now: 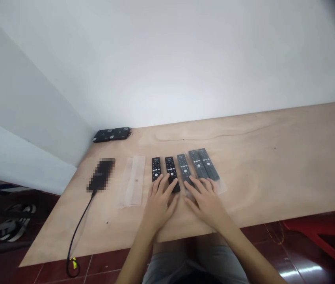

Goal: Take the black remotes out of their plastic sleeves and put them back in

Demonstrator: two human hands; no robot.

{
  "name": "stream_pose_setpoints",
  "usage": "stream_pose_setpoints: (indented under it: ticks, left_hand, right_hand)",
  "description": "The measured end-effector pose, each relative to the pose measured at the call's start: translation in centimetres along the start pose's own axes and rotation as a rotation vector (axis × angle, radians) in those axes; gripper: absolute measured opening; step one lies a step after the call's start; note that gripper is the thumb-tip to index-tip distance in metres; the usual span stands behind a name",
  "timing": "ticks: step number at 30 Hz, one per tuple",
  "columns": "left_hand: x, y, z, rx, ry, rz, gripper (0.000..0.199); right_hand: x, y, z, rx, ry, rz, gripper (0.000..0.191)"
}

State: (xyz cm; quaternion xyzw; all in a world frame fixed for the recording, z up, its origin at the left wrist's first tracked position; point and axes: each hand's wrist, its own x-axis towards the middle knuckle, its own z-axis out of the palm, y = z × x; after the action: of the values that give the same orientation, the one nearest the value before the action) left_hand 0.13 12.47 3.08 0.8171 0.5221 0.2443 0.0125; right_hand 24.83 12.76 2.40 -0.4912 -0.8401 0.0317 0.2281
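Observation:
Several black remote controls lie side by side on the wooden table [244, 169]. My left hand [161, 197] rests with fingers spread over the lower ends of the leftmost remote control [156, 165] and the second remote control [170, 163]. Over the lower part of the middle remote control [183, 162] and the plastic sleeves to its right, my right hand [204, 197] lies flat with its fingers apart. The two rightmost ones, a remote control [197, 159] and another remote control [207, 161], sit in clear plastic. Fingers hide some lower ends.
Flattened clear plastic sleeves [133, 181] lie left of the remotes. Farther left is a blurred-out black device [101, 175], its cable [79, 225] hanging over the table edge. Two flat black boxes [111, 134] stand at the back left corner, by the white wall [185, 59].

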Motion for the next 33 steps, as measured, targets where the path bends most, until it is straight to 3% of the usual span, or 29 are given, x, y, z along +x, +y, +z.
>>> stream_pose_setpoints:
  ticks: [6,11,16,19,26,33]
  left_hand:
    - [0.2,0.3,-0.2,0.001,-0.005,0.004,0.058]
    - [0.1,0.7,-0.7,-0.004,0.007,0.022,0.054]
    - [0.0,1.4,-0.7,-0.045,0.057,0.106,0.047]
    - [0.2,2.0,-0.5,-0.062,0.058,0.165,0.046]
    - [-0.4,3.6,-0.7,-0.160,0.016,0.307,0.054]
    - [-2.0,5.9,-0.6,-0.333,-0.070,0.281,0.048]
  right_hand:
    - [-2.5,-0.9,-0.3,0.061,0.102,0.081,0.025]
    - [-5.8,0.3,-1.2,0.184,0.126,0.106,0.018]
    - [-9.0,3.5,-3.7,0.257,0.073,0.052,0.022]
    - [-9.5,4.5,-4.7,0.291,0.090,0.053,0.021]
    - [-7.9,3.2,-5.1,0.440,-0.078,-0.027,0.029]
    - [-7.4,3.6,-5.8,0.528,-0.152,-0.012,0.063]
